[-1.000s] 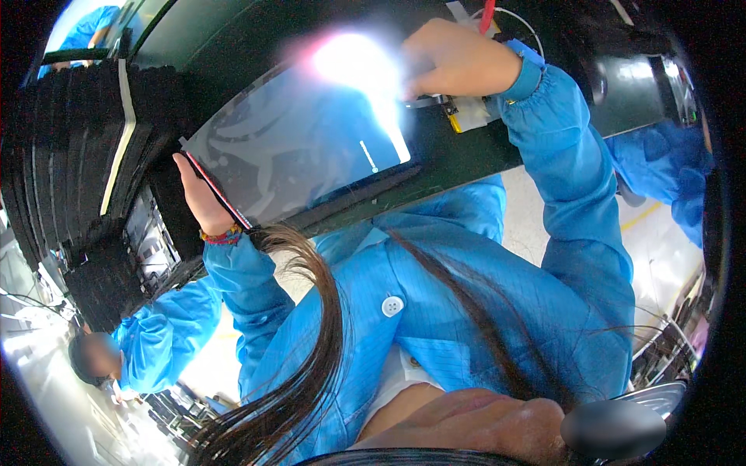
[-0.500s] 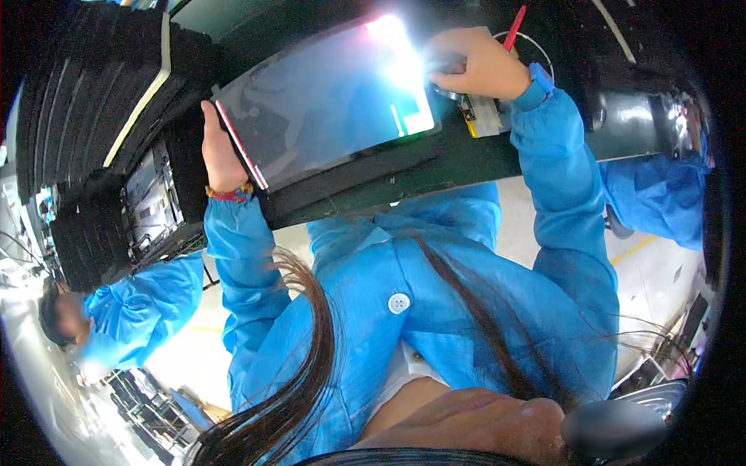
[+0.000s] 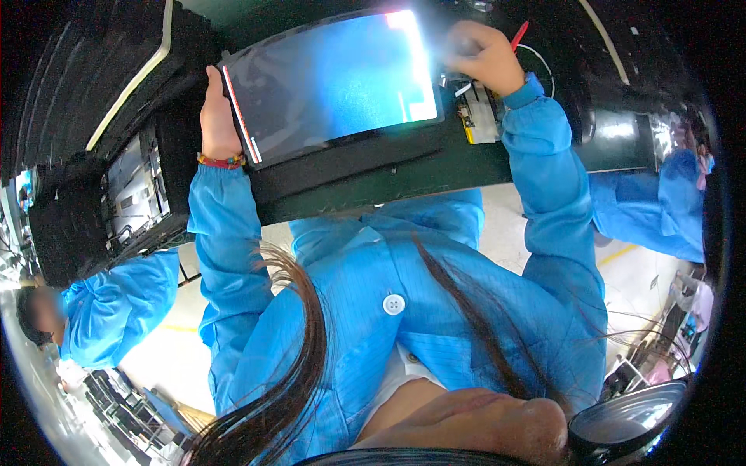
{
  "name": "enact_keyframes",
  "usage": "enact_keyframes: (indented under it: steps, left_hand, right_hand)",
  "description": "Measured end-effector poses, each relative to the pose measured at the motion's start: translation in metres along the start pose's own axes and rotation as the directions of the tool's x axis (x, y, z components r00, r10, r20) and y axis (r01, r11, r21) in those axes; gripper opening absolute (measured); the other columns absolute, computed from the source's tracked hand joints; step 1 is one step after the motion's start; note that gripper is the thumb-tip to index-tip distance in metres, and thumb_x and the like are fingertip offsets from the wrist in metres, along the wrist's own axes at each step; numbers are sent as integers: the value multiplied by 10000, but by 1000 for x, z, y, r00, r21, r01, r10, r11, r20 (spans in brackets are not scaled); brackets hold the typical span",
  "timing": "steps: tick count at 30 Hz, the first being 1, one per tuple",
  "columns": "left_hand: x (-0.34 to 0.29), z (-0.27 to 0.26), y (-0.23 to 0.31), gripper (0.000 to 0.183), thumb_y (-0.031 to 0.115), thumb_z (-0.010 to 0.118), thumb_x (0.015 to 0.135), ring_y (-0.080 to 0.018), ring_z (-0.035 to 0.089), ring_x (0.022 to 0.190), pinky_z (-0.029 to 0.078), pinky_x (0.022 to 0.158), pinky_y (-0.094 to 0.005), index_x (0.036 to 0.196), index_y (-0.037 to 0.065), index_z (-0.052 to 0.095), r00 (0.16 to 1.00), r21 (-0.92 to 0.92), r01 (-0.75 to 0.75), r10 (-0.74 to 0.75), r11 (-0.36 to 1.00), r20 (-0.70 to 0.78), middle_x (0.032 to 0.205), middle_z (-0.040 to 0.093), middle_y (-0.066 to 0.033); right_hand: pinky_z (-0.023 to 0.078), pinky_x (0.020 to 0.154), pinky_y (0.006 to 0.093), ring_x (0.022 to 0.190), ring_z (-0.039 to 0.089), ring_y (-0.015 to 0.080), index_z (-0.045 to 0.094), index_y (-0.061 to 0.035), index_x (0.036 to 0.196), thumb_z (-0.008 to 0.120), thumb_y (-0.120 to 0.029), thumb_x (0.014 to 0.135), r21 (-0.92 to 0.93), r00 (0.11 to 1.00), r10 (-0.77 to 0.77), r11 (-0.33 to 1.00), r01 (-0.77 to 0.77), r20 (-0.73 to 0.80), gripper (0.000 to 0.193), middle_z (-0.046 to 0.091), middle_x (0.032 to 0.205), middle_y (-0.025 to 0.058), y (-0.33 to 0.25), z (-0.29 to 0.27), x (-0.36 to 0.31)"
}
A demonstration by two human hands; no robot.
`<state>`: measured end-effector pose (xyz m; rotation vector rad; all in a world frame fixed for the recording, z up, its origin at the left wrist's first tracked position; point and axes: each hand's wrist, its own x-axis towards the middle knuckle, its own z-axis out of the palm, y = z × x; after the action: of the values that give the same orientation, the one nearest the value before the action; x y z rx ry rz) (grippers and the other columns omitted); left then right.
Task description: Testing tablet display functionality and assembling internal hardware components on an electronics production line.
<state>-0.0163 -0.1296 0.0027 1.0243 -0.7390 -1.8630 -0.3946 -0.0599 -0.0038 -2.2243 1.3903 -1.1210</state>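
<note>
A flat display panel (image 3: 311,93) with a glossy dark face lies before me, its right end lit up in glaring white and blue. A thin white and red strip runs along its left edge. My left hand (image 3: 221,116) holds that edge, thumb stretched along it and the other fingers hidden. Just beyond the lit right edge is my right hand (image 3: 489,60), its fingers pinched together. Glare and blur hide what sits between them. Below this hand lies a small circuit part (image 3: 479,122) with a yellow edge and a pale cover.
Beside the right hand are a red pen-like tool (image 3: 520,36) and a thin white cable (image 3: 547,62). Stacked black trays (image 3: 70,93) rise on the left, near a tray of metallic parts (image 3: 138,194). People in blue work clothes (image 3: 124,307) are at both sides.
The panel's left edge has moved up with my left hand. My right hand has drawn slightly away from the panel's lit edge. The whole view has shifted a little.
</note>
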Motion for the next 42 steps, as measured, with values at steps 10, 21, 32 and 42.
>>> enact_keyframes:
  steps: [10, 21, 32, 42]
  left_hand:
    - [-8, 11, 0, 572, 515, 331, 946, -230, 637, 892, 504, 806, -348, 1129, 29, 571, 991, 130, -37, 53, 991, -122, 1039, 648, -112]
    - [-3, 3, 0, 561, 503, 334, 949, -249, 619, 943, 484, 856, -362, 1154, 31, 559, 995, 63, -5, 11, 998, -101, 1082, 634, -113]
    - [-6, 7, 1, 510, 465, 339, 960, -244, 619, 967, 494, 851, -361, 1153, 49, 562, 991, 93, -19, 31, 995, -131, 1088, 633, -105]
    - [-2, 2, -1, 518, 468, 347, 957, -249, 605, 994, 476, 883, -367, 1190, 50, 544, 995, 81, -35, 43, 996, -95, 1128, 615, -105]
  right_hand:
    - [211, 1085, 445, 1314, 223, 388, 183, -50, 1426, 799, -362, 623, -221, 997, 79, 972, -81, -17, 1059, 237, 1397, 241, -76, -14, 3]
    - [437, 636, 207, 763, 546, 80, 621, -21, 919, 618, -228, 852, 282, 852, 325, 843, -458, 410, 218, 596, 801, 11, -25, -46, -13]
    - [503, 719, 322, 782, 634, 233, 679, -20, 895, 663, -144, 749, -251, 867, 414, 902, -350, 278, 193, 662, 851, 133, 20, -52, -4]
    - [504, 652, 315, 713, 626, 196, 665, 10, 860, 650, -57, 699, -448, 791, 447, 859, -249, 418, 175, 650, 784, 118, 25, -53, 17]
